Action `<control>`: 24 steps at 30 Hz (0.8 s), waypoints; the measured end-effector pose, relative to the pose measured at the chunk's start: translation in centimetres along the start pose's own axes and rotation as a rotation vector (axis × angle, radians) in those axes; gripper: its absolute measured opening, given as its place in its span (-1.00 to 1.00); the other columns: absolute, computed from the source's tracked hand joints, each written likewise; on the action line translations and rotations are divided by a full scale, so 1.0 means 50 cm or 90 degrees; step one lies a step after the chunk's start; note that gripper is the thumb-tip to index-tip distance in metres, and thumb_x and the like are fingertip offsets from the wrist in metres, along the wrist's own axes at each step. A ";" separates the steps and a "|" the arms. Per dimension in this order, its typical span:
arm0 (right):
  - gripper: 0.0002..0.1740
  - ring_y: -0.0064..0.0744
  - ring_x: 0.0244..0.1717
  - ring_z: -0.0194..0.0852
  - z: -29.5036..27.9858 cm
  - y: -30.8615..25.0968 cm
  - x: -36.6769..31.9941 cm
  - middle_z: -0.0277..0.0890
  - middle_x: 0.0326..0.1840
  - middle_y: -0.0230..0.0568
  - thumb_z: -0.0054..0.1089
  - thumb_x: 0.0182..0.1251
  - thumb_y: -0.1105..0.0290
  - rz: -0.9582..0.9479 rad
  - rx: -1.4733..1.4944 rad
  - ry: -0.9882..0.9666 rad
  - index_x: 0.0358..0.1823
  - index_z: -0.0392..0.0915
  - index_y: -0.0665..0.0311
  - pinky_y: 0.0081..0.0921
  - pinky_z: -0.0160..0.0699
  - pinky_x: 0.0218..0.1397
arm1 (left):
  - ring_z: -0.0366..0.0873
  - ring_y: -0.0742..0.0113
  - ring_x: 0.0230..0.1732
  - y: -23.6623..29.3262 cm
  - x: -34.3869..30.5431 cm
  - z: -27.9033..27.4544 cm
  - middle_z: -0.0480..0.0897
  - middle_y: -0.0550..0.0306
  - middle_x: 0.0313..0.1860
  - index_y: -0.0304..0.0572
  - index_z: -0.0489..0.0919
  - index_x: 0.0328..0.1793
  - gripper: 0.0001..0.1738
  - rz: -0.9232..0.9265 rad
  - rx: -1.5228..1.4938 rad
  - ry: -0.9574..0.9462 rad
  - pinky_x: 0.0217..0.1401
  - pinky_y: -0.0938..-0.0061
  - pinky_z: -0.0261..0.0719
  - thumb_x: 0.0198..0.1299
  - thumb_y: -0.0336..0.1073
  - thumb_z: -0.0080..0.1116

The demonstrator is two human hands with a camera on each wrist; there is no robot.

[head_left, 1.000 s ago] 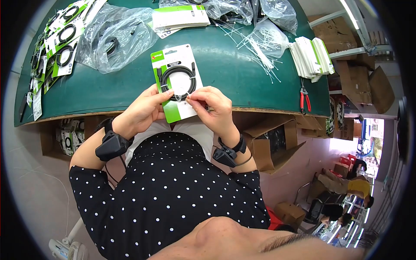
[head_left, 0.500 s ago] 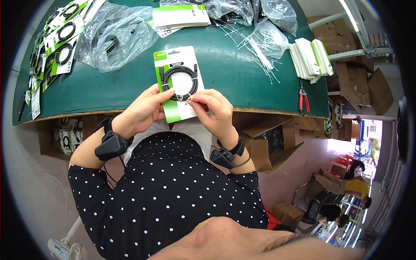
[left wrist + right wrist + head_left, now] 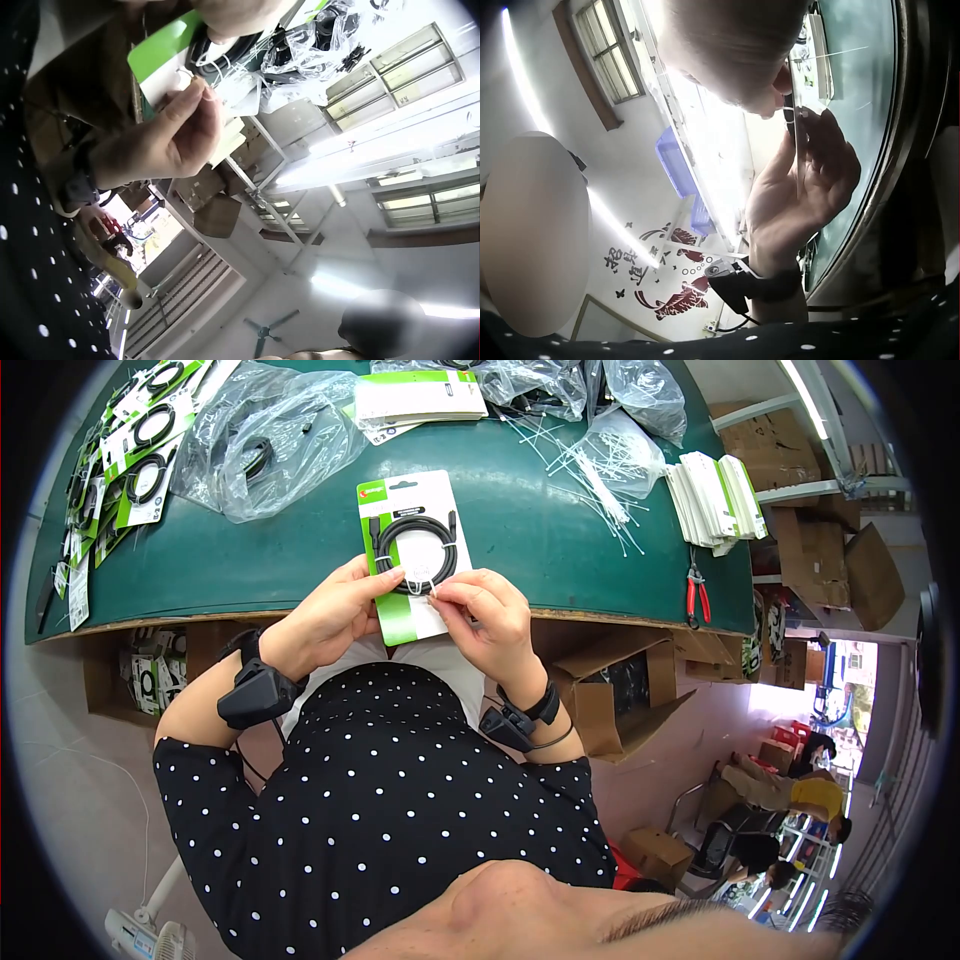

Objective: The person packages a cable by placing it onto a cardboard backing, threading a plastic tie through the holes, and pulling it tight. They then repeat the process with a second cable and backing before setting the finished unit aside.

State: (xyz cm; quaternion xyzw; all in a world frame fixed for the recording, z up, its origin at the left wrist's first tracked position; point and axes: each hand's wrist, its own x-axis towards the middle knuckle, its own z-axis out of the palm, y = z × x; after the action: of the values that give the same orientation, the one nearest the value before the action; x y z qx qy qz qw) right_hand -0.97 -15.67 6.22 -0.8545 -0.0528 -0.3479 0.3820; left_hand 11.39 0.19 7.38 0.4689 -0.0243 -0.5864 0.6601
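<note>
In the head view, a white and green packaging card is held up over the table's near edge. On it lies a coiled black cable, bound to the card with white ties. My left hand grips the card's left edge, thumb in front and the other fingers behind. At the bottom of the coil my right hand pinches a thin white cable tie between thumb and forefinger. The left wrist view shows that pinch close beside the card's face. Seen from the right wrist, the card stands edge-on in the left hand.
Packaged cables pile up at the left of the green table. A clear plastic bag lies beside them. Blank cards, loose white cable ties, more cards and red-handled pliers lie behind and right.
The card has shifted slightly right and down in the head view, with the left hand still gripping it. The right hand keeps its pinch on the tie and has barely moved.
</note>
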 end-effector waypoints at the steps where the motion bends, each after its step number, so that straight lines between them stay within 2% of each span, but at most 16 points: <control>1: -0.82 -0.31 -0.43 0.56 -0.002 -0.003 0.001 0.59 -0.36 -0.24 0.37 0.01 0.62 0.019 0.011 -0.009 -0.34 0.58 0.30 -0.47 0.54 -0.42 | 0.61 0.34 0.08 0.000 0.000 0.000 0.56 0.08 0.13 -0.19 0.34 0.22 -0.66 0.001 -0.001 0.000 0.13 0.36 0.63 0.43 -0.21 0.00; 7: -0.86 -0.37 -0.47 0.53 -0.015 -0.007 0.005 0.59 -0.36 -0.25 0.35 0.03 0.61 0.078 0.065 -0.069 -0.38 0.58 0.29 -0.55 0.51 -0.48 | 0.62 0.34 0.05 -0.001 -0.001 0.000 0.58 0.09 0.10 -0.16 0.37 0.22 -0.67 -0.015 -0.007 -0.002 0.11 0.36 0.64 0.42 -0.22 0.01; 11: -0.87 -0.34 -0.46 0.52 -0.015 -0.010 0.005 0.58 -0.38 -0.26 0.36 0.02 0.60 0.099 0.058 -0.079 -0.41 0.59 0.28 -0.51 0.49 -0.46 | 0.62 0.33 0.05 0.000 -0.003 0.000 0.58 0.09 0.10 -0.16 0.36 0.23 -0.66 -0.016 -0.015 -0.013 0.11 0.35 0.64 0.42 -0.22 0.01; 16: -0.85 -0.45 -0.39 0.49 -0.016 -0.001 0.005 0.56 -0.34 -0.22 0.36 0.02 0.65 0.044 0.032 -0.102 -0.37 0.61 0.33 -0.60 0.45 -0.47 | 0.61 0.29 0.09 0.001 -0.002 0.000 0.57 0.08 0.11 -0.16 0.34 0.25 -0.64 -0.016 -0.028 -0.031 0.15 0.25 0.63 0.42 -0.22 0.01; 19: -0.88 -0.23 -0.29 0.49 -0.021 -0.007 0.010 0.52 -0.33 -0.28 0.38 -0.01 0.53 0.032 -0.036 -0.106 -0.42 0.60 0.27 -0.38 0.46 -0.29 | 0.59 0.26 0.12 0.002 -0.007 0.002 0.56 0.08 0.13 -0.14 0.33 0.27 -0.63 -0.021 -0.054 -0.050 0.16 0.18 0.60 0.42 -0.22 0.00; 24: -0.83 -0.35 -0.20 0.48 -0.034 -0.006 0.011 0.50 -0.27 -0.26 0.36 0.04 0.60 0.047 -0.063 -0.178 -0.31 0.60 0.34 -0.50 0.47 -0.17 | 0.55 0.22 0.17 -0.007 -0.001 -0.012 0.53 0.10 0.18 -0.10 0.31 0.31 -0.60 -0.053 -0.056 -0.056 0.19 0.08 0.54 0.42 -0.20 0.00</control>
State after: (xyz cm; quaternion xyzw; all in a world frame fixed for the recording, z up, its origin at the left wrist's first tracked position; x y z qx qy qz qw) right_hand -1.61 -16.75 7.54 -0.9139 -0.0570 -0.2134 0.3407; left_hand 11.46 0.62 6.85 0.4140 -0.0079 -0.6337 0.6534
